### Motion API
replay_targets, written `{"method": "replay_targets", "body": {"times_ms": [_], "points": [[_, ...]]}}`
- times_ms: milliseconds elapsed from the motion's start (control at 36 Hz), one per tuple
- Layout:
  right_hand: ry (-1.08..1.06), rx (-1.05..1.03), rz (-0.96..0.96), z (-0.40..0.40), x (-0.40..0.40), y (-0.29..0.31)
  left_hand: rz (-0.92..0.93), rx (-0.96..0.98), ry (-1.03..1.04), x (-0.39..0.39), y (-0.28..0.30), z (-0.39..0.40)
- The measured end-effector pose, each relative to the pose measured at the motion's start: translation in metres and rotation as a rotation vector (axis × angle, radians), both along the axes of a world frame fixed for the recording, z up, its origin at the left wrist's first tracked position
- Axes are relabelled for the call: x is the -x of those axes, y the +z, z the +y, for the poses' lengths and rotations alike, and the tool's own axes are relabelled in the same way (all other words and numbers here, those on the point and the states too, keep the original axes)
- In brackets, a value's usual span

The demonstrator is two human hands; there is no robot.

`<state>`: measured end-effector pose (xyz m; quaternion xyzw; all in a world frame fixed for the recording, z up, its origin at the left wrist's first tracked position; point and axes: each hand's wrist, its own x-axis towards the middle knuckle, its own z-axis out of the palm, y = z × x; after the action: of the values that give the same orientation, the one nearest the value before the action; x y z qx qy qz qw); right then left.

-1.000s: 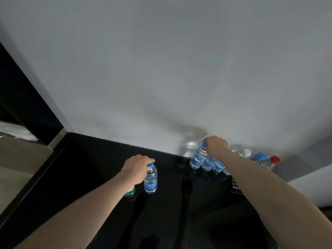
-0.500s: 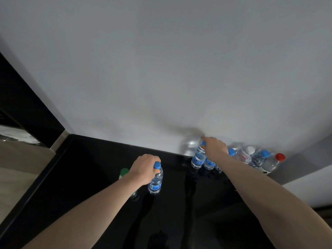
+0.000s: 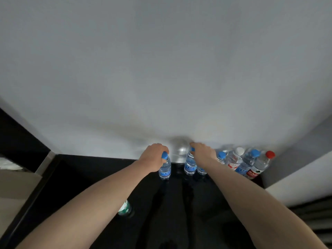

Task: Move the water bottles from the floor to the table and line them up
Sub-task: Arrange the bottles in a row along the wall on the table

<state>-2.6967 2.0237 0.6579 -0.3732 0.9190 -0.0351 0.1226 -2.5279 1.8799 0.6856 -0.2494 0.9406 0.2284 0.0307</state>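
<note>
My left hand (image 3: 153,158) grips the blue cap of a small water bottle (image 3: 165,168) that stands upright on the black table (image 3: 86,178), just left of the row by the wall. At the left end of that row my right hand (image 3: 203,151) holds the top of another blue-capped bottle (image 3: 190,164). To the right the row of bottles (image 3: 246,162) continues with blue, white and red caps. A green-labelled bottle (image 3: 124,209) stands nearer to me, partly hidden under my left forearm.
A grey-white wall (image 3: 161,69) rises straight behind the table's back edge. On the left the table ends at a dark edge with a metal strip (image 3: 45,162). A pale ledge (image 3: 296,178) runs along the right side.
My left hand has carried its blue-capped bottle away from the green-labelled one and back toward the wall, close to the row. My right hand stays on the end bottle.
</note>
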Motion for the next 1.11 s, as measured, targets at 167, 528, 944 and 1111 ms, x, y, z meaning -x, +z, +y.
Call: {"method": "replay_targets", "body": {"times_ms": [167,528,944,1111], "points": [[0.016,-0.005,0.016,0.002,0.001,0.003,0.026,0.021,-0.034,0.036,-0.001,0.004],[-0.015,0.046,-0.018,0.001,0.006,-0.006,0.056,0.045,-0.090,0.073,-0.023,0.011],[-0.009,0.072,-0.035,0.000,0.006,-0.007,0.076,0.029,-0.136,0.085,-0.028,0.009],[-0.020,0.085,-0.044,0.002,0.004,-0.007,0.103,0.041,-0.143,0.088,-0.031,0.010]]}}
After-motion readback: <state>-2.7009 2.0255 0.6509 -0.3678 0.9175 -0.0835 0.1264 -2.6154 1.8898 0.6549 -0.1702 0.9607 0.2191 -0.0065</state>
